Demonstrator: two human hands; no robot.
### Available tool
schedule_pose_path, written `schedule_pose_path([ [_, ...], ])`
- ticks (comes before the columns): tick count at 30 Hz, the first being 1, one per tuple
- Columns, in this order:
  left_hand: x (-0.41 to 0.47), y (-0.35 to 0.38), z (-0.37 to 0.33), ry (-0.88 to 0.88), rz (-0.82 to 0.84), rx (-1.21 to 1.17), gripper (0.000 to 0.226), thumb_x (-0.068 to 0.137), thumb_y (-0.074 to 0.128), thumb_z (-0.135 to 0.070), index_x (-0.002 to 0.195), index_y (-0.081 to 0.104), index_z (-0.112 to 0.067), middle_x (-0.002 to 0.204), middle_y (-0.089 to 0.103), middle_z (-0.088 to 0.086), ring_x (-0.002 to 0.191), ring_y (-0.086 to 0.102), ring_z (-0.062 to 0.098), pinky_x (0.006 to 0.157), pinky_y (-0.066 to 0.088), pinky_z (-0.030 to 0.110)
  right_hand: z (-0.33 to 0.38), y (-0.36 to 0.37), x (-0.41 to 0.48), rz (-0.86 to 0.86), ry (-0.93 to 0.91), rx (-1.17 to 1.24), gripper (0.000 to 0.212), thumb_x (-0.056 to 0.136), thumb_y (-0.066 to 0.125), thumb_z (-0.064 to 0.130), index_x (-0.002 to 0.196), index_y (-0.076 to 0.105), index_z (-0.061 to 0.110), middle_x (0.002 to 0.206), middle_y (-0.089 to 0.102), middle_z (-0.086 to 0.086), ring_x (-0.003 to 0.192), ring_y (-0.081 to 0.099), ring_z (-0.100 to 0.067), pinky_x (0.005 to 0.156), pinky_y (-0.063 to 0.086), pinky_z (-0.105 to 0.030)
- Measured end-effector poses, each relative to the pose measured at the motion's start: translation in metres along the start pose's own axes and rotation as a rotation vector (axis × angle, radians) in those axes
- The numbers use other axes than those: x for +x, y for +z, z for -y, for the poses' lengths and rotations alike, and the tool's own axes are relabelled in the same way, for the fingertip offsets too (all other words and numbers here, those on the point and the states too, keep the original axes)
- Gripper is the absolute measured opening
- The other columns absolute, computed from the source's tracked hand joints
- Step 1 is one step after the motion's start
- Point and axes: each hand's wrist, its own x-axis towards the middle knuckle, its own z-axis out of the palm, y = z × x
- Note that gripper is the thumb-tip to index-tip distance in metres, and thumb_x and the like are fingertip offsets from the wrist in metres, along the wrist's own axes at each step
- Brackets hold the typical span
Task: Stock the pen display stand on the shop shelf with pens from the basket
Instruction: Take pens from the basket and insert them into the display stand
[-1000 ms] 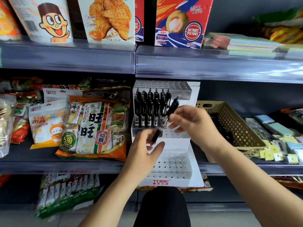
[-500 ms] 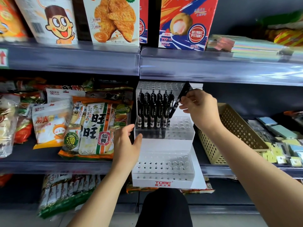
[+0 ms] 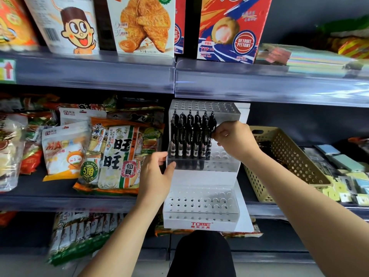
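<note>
- Nearest us, at 6 o'clock: a dark-clad knee [image 3: 201, 254], below the front edge of the shelf [image 3: 60, 200].
- The white pen display stand [image 3: 201, 224], stepped in three tiers and marked TOME, sits on the shelf at centre. We see open holes across its lowest tier.
- Left grip [image 3: 154, 174], at 9 o'clock of the stand: thumb on the front of the middle tier, fingers round its left side, clamped on the stand.
- Right grip [image 3: 233, 140], at 3 o'clock of the middle tier: fingertips pinched on a black pen [image 3: 209, 148]. The pen stands upright at the right end of the row, its lower end down at the tier.
- Stocked pens [image 3: 188, 136]: black and upright, filling the left part of the middle tier.
- Tan perforated basket [image 3: 295, 162], just beside the stand at 3 o'clock. We cannot make out its dark contents.
- Snack bags [image 3: 117, 156], stacked on the same shelf at 9 o'clock.
- Farthest, at 12 o'clock: printed boxes [image 3: 229, 29] on the upper shelf [image 3: 89, 72].
</note>
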Motion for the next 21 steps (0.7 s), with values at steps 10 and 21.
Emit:
schedule_pose_path([
  [10, -0.007, 0.002, -0.002, 0.003, -0.088, 0.011, 0.032, 0.089, 0.061, -0.022, 0.120, 0.053, -0.020, 0.117, 0.054, 0.000, 0.097, 0.050, 0.007, 0.072, 0.037, 0.012, -0.016, 0.000, -0.005, -0.019, -0.004, 0.015, 0.014, 0.087, 0.061, 0.021, 0.088, 0.071, 0.011, 0.084, 0.072, -0.006, 0.081, 0.067, -0.024, 0.078, 0.053, -0.034],
  [21, -0.049, 0.039, -0.065, 0.398, 0.129, -0.148, 0.020, 0.089, 0.059, -0.010, 0.103, 0.061, -0.023, 0.095, 0.056, -0.010, 0.086, 0.056, 0.004, 0.069, 0.046, 0.011, -0.104, -0.041, -0.056, -0.202, 0.095, -0.040, 0.015, 0.091, 0.057, 0.017, 0.093, 0.071, 0.011, 0.082, 0.068, 0.003, 0.072, 0.062, -0.011, 0.071, 0.054, -0.028],
])
